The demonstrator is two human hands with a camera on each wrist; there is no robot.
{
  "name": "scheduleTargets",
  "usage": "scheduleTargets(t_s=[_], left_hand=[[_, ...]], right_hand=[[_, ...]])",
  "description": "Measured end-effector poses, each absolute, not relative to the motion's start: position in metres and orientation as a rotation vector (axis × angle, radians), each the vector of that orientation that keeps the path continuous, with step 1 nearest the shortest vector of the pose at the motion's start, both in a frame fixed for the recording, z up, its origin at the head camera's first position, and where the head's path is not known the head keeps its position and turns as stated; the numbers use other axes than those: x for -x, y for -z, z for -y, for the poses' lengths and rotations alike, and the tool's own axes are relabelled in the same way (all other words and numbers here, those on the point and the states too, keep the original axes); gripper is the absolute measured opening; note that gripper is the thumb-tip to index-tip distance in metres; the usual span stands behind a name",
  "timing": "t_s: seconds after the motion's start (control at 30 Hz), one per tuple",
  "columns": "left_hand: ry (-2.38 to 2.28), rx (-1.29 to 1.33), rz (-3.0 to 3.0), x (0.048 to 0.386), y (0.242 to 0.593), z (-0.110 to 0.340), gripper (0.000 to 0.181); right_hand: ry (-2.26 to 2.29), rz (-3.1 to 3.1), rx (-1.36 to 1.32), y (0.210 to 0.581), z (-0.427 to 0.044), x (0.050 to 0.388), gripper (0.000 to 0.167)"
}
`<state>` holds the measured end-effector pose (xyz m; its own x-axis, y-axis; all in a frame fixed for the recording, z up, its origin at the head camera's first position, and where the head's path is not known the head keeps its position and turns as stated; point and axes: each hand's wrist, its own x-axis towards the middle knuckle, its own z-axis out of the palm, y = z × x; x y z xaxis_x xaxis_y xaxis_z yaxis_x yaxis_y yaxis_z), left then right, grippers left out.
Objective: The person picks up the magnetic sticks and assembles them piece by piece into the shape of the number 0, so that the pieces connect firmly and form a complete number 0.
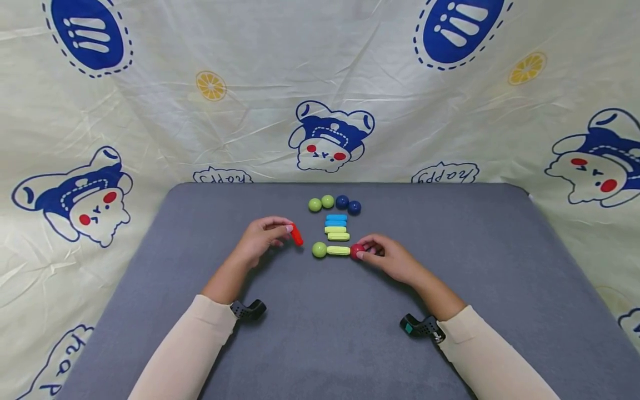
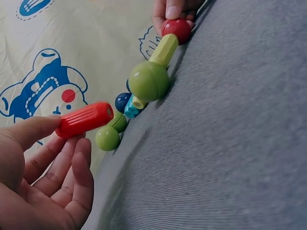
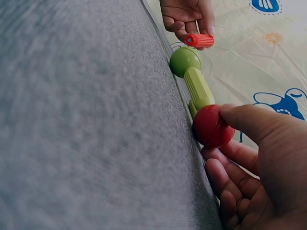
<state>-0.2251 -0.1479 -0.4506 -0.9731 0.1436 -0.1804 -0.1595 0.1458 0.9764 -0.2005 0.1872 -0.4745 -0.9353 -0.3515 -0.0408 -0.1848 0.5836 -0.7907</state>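
Observation:
My left hand (image 1: pixel 261 239) pinches a red ribbed rod (image 2: pixel 86 120) between thumb and fingers, held a little above the table. On the right, my right hand (image 1: pixel 392 258) grips a red ball (image 3: pixel 213 126) by thumb and fingers. That ball is joined to one end of a yellow-green ribbed rod (image 1: pixel 338 250), and a green ball (image 1: pixel 319 250) sits at the rod's other end, so the three form a dumbbell shape on the table. The red rod is to the left of the green ball, apart from it.
Behind the dumbbell lie two yellow rods (image 1: pixel 338 236) and two blue rods (image 1: pixel 336 218) in a stack of rows. Farther back stand two green balls (image 1: pixel 315 205) and two dark blue balls (image 1: pixel 354 208). The grey table (image 1: pixel 320 344) ends at a printed curtain (image 1: pixel 260 128).

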Motion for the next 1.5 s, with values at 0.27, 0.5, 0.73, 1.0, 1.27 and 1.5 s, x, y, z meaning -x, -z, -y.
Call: scheduleTargets(t_s=[0.27,0.5,0.73,1.0,1.27,1.5], left_hand=[[-1.938,-0.009,-2.116,0.214,0.451,0.14,0.027],[-1.899,-0.015,-2.056,0.206,0.453,0.131,0.029],[-1.846,-0.019,-2.014,0.2,0.454,0.124,0.03],[-1.817,-0.03,-1.961,0.196,0.459,0.114,0.042],[-1.79,-0.001,-1.959,0.196,0.46,0.102,0.051],[-1.788,0.013,-1.955,0.199,0.461,0.094,0.056]], right_hand=[[1.254,-2.648,0.432,0.473,-0.185,0.201,0.031],[1.253,-2.659,0.396,0.472,-0.183,0.202,0.032],[1.228,-2.666,0.381,0.469,-0.183,0.202,0.032],[1.219,-2.655,0.389,0.469,-0.183,0.203,0.032],[1.199,-2.645,0.383,0.465,-0.181,0.204,0.034],[1.205,-2.647,0.394,0.466,-0.183,0.205,0.033]])
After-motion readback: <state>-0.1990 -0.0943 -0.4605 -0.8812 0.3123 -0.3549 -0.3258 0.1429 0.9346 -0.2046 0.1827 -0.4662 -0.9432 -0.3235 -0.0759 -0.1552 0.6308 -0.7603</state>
